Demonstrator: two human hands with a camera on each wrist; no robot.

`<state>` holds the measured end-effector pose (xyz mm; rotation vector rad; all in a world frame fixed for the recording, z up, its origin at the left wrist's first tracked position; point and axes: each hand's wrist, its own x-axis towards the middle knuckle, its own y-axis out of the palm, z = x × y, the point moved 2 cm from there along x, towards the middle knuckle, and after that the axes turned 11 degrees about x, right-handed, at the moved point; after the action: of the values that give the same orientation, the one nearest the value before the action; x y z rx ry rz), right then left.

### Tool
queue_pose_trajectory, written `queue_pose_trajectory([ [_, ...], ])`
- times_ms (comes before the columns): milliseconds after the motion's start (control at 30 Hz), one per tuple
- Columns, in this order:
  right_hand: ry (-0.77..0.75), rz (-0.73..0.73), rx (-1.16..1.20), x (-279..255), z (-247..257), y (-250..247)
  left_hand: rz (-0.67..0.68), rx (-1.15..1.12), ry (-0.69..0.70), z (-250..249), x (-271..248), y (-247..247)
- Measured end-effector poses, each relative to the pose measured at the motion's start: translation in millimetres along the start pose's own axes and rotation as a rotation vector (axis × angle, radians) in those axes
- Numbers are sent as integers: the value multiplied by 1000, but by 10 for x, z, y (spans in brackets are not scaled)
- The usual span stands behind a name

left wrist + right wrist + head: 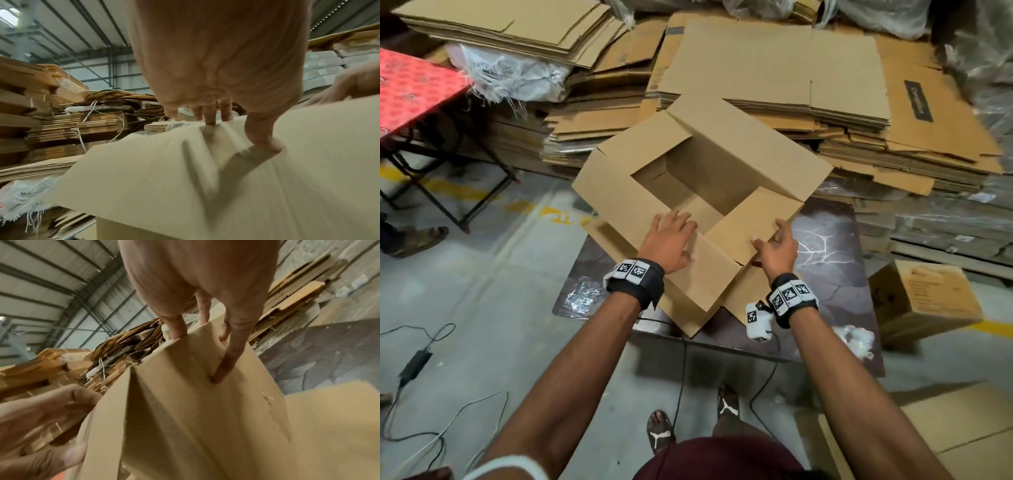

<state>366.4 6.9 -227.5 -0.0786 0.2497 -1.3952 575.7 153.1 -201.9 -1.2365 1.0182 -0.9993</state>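
A brown cardboard box (739,150) stands cornerwise on a dark marbled table (825,240), its top flaps partly folded around a square opening. My left hand (671,236) lies flat with straight fingers on the near left flap (164,178); in the left wrist view the left hand (238,133) presses thumb and fingertips onto it. My right hand (777,245) holds the near right flap (750,219). The right wrist view shows the right hand (198,356) with its thumb (224,363) on the flap's face and its fingers over the edge.
Tall stacks of flattened cartons (774,68) and white sacks (517,75) crowd the far side. A red-topped folding table (414,85) stands at left. A small closed carton (924,301) sits on the floor at right. Cables (421,359) trail near my feet (661,435).
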Motion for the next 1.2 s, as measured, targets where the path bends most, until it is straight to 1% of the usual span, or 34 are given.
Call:
queue_pose_trajectory([
  [33, -22, 23, -9, 2, 3, -15, -33, -13, 19, 1, 29, 32],
  [100, -36, 72, -12, 71, -7, -31, -101, -55, 10, -7, 54, 97],
  [167, -67, 133, -28, 166, 9, -35, -171, -100, -28, -34, 54, 159],
  [233, -148, 210, -94, 266, 115, 0, -232, -139, -78, -66, 76, 208],
  [267, -211, 237, -188, 325, 184, 38, -252, -148, -106, -84, 84, 223],
  [367, -510, 286, -682, 435, 474, 253, -240, -99, -169, -168, 127, 233],
  [400, -584, 365, -781, 453, 566, 361, -224, -96, -182, -192, 156, 221],
  [433, -615, 480, -835, 453, 659, 471, -207, -115, -194, -211, 185, 198],
  [500, -574, 690, -945, 476, 713, 676, -167, -161, -216, -224, 237, 152],
  [533, -528, 752, -1019, 486, 709, 761, -153, -168, -223, -218, 255, 134],
  [567, -492, 792, -1089, 494, 705, 828, -144, -166, -230, -208, 259, 111],
  [600, -487, 815, -1140, 497, 710, 882, -141, -160, -237, -195, 252, 90],
  [667, -552, 834, -1168, 482, 784, 918, -145, -150, -252, -175, 237, 72],
  [733, -666, 791, -1071, 447, 962, 853, -148, -129, -255, -175, 245, 76],
  [800, -725, 675, -879, 431, 1177, 679, -167, -113, -243, -191, 273, 103],
  [867, -774, 466, -753, 471, 1334, 424, -198, -92, -219, -222, 303, 155],
  [933, -781, 240, -742, 523, 1389, 109, -214, -71, -205, -255, 329, 192],
  [1000, -697, 77, -767, 561, 1285, -185, -214, -61, -194, -290, 370, 205],
  [1067, -558, -25, -777, 588, 1039, -418, -211, -105, -189, -329, 428, 210],
  [1133, -413, -51, -755, 643, 685, -572, -218, -161, -180, -367, 503, 208],
  [1200, -301, 2, -696, 665, 366, -632, -228, -188, -155, -438, 599, 211],
])
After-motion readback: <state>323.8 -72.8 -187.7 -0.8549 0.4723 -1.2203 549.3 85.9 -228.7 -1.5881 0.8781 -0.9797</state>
